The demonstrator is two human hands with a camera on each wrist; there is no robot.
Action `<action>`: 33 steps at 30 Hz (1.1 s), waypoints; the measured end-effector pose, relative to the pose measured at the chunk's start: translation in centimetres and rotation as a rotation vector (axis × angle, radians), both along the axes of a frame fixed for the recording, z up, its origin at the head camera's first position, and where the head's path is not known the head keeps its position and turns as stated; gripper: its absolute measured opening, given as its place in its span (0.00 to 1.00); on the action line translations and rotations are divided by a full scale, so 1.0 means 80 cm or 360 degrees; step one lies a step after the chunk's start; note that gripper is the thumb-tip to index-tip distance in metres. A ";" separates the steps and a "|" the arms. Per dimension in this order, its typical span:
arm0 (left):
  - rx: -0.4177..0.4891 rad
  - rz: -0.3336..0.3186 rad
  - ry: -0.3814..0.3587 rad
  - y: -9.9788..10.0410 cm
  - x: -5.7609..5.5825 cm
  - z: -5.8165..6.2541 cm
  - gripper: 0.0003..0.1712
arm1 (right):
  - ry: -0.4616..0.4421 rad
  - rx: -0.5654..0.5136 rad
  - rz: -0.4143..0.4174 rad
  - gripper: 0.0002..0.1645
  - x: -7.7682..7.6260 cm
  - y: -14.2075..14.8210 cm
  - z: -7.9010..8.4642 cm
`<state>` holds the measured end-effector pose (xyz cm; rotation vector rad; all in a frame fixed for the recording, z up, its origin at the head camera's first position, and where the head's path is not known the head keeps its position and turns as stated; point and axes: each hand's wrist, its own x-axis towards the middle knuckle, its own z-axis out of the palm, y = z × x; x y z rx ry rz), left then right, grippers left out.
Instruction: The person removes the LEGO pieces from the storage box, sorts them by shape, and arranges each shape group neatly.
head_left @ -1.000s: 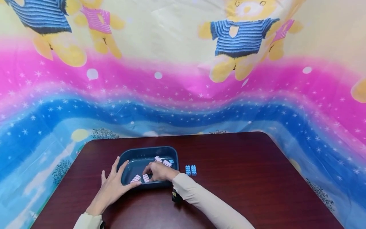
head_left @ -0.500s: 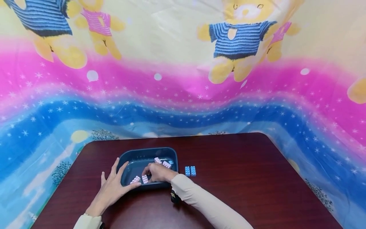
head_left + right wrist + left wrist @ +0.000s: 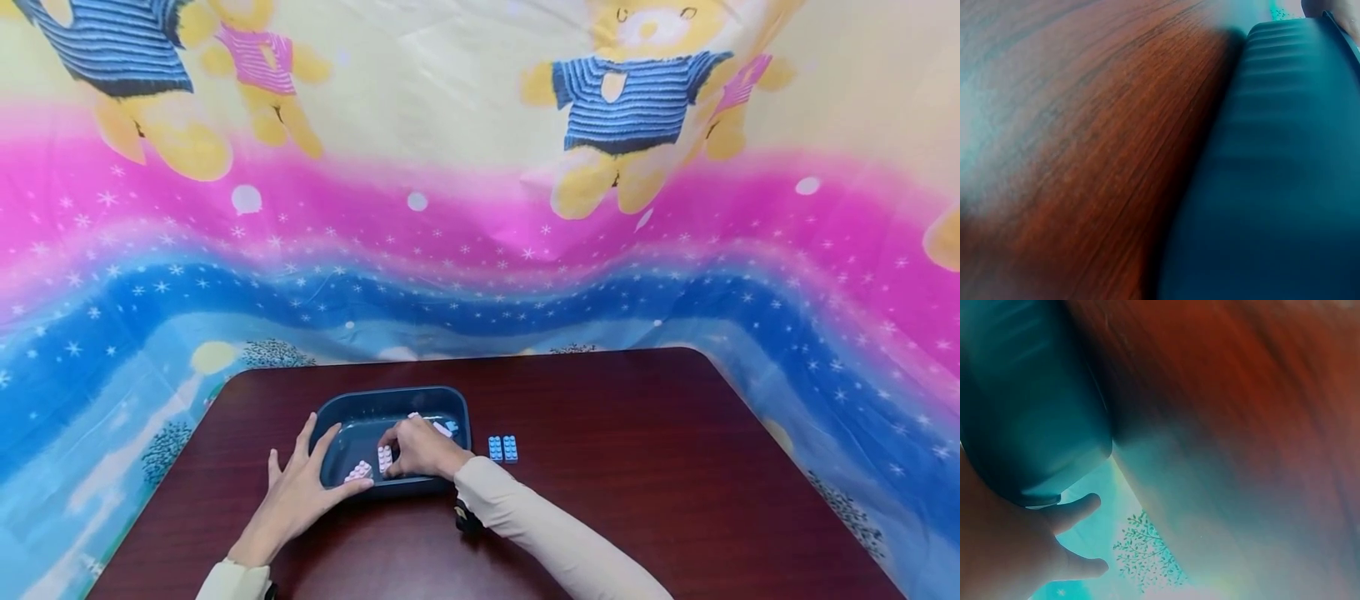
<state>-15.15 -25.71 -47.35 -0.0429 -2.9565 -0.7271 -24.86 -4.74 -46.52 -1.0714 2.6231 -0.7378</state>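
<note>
In the head view, a dark blue-grey tray [image 3: 352, 398] stands on the table. My left hand [image 3: 296, 492] rests on its left end, fingers spread and fairly straight, thumb along the near rim. Inside the tray, my right hand [image 3: 422, 446] pinches a pale pink toy building brick [image 3: 385, 459] between thumb and fingers, close to the floor of the tray. To its left lies another pink brick [image 3: 359, 472]. A further pink brick [image 3: 442, 429] and a small blue brick [image 3: 452, 426] show behind the right hand, partly hidden.
Two blue bricks [image 3: 502, 448] lie side by side on the dark red-brown table [image 3: 637, 467], right of the tray. A printed cloth backdrop [image 3: 480, 208] hangs behind the table. Both wrist views mostly show the tray's outer wall [image 3: 1272, 162] and wood grain.
My right hand has shifted slightly toward the back of the tray, its fingers now at the pink brick's ends. It covers more of the bricks behind it. The left hand stays put.
</note>
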 end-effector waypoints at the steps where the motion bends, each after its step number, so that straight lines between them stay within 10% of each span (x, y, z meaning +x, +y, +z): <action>1: 0.0001 -0.0001 0.0003 0.001 0.000 0.001 0.64 | -0.0016 -0.0018 -0.0013 0.23 0.000 0.001 0.001; 18: -0.0003 -0.0008 -0.0026 0.002 -0.002 0.001 0.64 | 0.0214 -0.0115 -0.0016 0.23 -0.005 0.033 0.008; 33: 0.0002 0.0002 -0.0106 0.002 -0.002 0.000 0.65 | 0.0075 -0.0233 -0.0053 0.25 0.004 0.059 0.014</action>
